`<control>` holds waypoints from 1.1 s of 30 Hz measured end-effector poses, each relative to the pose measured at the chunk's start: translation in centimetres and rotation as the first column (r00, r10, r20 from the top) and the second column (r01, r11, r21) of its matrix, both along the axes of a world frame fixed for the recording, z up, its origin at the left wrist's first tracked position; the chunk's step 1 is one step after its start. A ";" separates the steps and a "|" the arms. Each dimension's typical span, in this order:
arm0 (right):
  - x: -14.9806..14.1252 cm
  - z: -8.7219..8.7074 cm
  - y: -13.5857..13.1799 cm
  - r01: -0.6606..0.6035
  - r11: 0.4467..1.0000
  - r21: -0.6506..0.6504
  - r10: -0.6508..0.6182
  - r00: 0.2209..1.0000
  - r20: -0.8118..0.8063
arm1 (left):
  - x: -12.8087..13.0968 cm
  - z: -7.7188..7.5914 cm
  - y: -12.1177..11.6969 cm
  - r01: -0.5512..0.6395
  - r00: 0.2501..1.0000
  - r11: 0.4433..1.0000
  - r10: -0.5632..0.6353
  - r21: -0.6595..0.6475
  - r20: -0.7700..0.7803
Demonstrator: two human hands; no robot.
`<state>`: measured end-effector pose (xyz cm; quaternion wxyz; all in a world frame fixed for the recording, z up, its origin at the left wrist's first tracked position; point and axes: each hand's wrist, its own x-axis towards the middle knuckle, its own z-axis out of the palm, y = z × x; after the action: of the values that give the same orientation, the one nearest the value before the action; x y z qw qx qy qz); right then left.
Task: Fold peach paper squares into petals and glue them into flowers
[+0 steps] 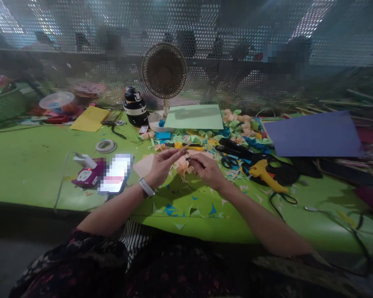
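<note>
My left hand (163, 165), with a white band on its wrist, is raised over the green table (34, 165) and pinches a small thin piece near the fingertips. My right hand (207, 167) faces it, fingers closed on a thin dark stick-like thing (192, 159) that I cannot name. The two hands almost touch. Just below them lies a peach paper flower (182, 168). Small paper scraps in blue, green and peach lie under my wrists.
A phone (115, 174) and a pink charger block (87, 174) lie at left, a tape roll (106, 145) behind. A yellow glue gun (264, 174), black scissors (228, 160), a small fan (164, 72), a dark bottle (135, 108), green, yellow and purple paper sheets (313, 134) lie beyond.
</note>
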<state>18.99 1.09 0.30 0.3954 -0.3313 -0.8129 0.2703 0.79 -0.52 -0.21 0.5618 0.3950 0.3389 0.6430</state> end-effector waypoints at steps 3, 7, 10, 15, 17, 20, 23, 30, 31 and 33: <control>0.0 0.0 0.0 0.003 0.998 0.055 -0.003 1.000 0.001 | -0.1 -0.2 0.1 -0.018 1.000 0.999 0.019 0.031 -0.013; 0.1 0.1 -0.3 0.028 0.993 0.114 -0.030 0.999 0.019 | 0.0 -0.3 0.1 -0.085 0.995 0.995 0.088 0.059 -0.052; 0.1 0.2 -0.3 0.044 0.988 0.145 -0.048 0.999 0.019 | 0.0 -0.2 0.1 -0.087 0.993 0.993 0.092 0.074 -0.068; 0.2 0.2 0.1 0.036 0.980 0.197 -0.041 0.999 0.019 | -0.2 -0.5 0.1 -0.066 0.991 0.991 0.079 0.117 -0.106; 0.2 0.1 0.2 0.022 0.979 0.203 -0.027 0.999 0.020 | -0.3 -0.5 0.2 -0.046 0.993 0.993 0.057 0.110 -0.101; 0.2 0.0 0.2 0.017 0.976 0.216 -0.021 1.000 0.017 | -0.3 -0.4 0.2 -0.040 0.996 0.995 0.046 0.089 -0.074; 0.2 0.0 0.0 0.038 0.977 0.211 -0.046 0.998 0.033 | -0.2 -0.4 0.3 -0.068 0.997 0.993 0.072 0.096 -0.036; 0.3 0.2 0.0 0.051 0.966 0.254 -0.061 0.998 0.030 | -0.2 -0.6 0.2 -0.047 0.998 0.992 0.052 0.118 -0.041; 0.3 0.2 0.0 0.046 0.966 0.256 -0.056 0.998 0.033 | -0.2 -0.6 0.3 -0.051 0.998 0.992 0.056 0.117 -0.038; 0.4 0.2 0.2 0.022 0.967 0.254 -0.034 0.999 0.039 | -0.2 -0.6 0.3 -0.059 0.997 0.993 0.063 0.104 -0.034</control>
<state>19.37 1.28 0.46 0.4205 -0.2953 -0.8444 0.1514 0.57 -0.23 -0.78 0.5143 0.4247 0.3278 0.6691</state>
